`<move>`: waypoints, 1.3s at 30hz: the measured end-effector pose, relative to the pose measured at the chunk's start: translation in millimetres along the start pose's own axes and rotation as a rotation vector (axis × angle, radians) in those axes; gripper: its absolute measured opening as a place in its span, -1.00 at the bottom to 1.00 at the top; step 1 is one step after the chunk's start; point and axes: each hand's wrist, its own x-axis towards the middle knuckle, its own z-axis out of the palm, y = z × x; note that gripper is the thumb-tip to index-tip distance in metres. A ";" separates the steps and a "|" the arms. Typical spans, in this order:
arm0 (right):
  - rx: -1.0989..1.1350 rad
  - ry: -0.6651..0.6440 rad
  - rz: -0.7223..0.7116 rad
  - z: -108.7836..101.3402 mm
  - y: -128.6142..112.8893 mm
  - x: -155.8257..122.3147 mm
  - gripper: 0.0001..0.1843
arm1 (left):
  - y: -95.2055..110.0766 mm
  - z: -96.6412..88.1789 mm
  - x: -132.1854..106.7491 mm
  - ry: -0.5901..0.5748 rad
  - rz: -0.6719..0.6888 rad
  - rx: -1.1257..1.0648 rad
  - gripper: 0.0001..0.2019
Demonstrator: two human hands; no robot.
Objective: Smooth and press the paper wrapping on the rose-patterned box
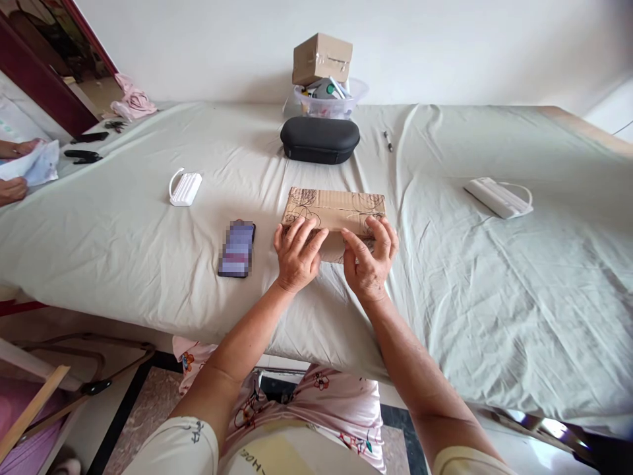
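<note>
A flat brown cardboard box (336,206) with drawn flower patterns lies on the pale cloth-covered table (445,277) in front of me. My left hand (297,254) rests on the box's near left edge, fingers lying over the top. My right hand (368,258) grips the near right part, fingers curled over the edge. A phone (237,249) lies just left of my left hand.
Behind the box sit a black oval case (320,139), a pen (388,140) and a clear tub (330,102) with a small cardboard box (322,59) on top. White dispensers lie at left (184,188) and right (498,196). Another person's hands (14,190) hold paper at far left.
</note>
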 end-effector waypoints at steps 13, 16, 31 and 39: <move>0.252 0.132 0.301 -1.6 27.3 8.4 -0.70 | -28.4 -4.5 5.7 0.166 0.007 -0.040 -0.63; 0.341 0.075 0.413 3.8 32.4 5.8 -0.63 | -31.3 -5.9 6.6 0.172 -0.078 -0.055 -0.58; 0.189 -0.348 0.431 30.3 61.8 -11.8 -0.75 | -47.8 3.9 0.4 -0.034 -0.553 -0.205 -0.56; 0.187 -0.367 0.466 29.4 59.4 -9.6 -0.77 | -49.9 9.4 -0.7 -0.046 -0.630 -0.186 -0.40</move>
